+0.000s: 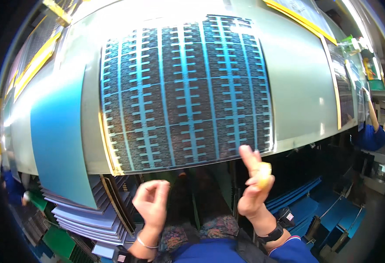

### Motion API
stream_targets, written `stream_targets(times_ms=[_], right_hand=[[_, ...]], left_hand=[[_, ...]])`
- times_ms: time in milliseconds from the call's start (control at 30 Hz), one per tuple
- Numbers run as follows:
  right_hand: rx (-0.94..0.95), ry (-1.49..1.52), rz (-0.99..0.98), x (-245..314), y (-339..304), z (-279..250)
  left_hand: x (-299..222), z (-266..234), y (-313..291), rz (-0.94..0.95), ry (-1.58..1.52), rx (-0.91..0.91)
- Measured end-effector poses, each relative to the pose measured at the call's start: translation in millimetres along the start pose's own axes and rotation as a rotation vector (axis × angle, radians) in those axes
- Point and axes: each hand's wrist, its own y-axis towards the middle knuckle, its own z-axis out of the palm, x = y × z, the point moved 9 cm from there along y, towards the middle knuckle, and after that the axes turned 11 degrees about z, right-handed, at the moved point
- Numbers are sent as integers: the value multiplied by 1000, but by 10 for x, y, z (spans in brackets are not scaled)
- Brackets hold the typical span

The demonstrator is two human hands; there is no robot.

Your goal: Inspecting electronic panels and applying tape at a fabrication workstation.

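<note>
**Two hands raised below a patterned panel on a grey table**

A large sheet of circuit panels (186,92) lies flat on the grey table (297,87), dark squares set in rows between pale blue strips, its near edge running along the table's front. Both of the person's hands hang just below that edge, off the table and over the lap.

The right hand (254,184) is lifted, index finger pointing up so that its tip overlaps the sheet's lower right border — whether it actually touches cannot be told. The other fingers curl around a small yellowish lump (264,173), which sits pinched against the palm side of the hand. A black wristband (271,234) circles that wrist above a blue sleeve.

The left hand (152,202) is loosely curled, fingertips drawn toward the thumb, holding nothing that shows; a thin bracelet (145,243) rings its wrist. It is well apart from the sheet and near the right hand.

To the left, a plain blue sheet (59,144) drapes over the table's front edge, and under it a stack of pale sheets (89,215) leans on a shelf. At lower right, blue trays (308,206) lie stacked beneath the table. Far right, another person in blue (372,133) raises an arm toward a neighbouring panel.
</note>
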Motion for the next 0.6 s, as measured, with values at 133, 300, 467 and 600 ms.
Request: stream_targets(times_ms=[133, 300, 467, 600], right_hand=[[-304, -89, 75, -259, -185, -588], [-538, 40, 182, -414, -246, -961], [-367, 29, 227, -453, -68, -795], [-336, -48, 126, -309, 225, -691]], left_hand=[[64, 65, 189, -263, -523, -62], [3, 77, 124, -428, -481, -212], [-69, 71, 260, -453, -490, -256], [-171, 115, 564, -360, -550, -315]])
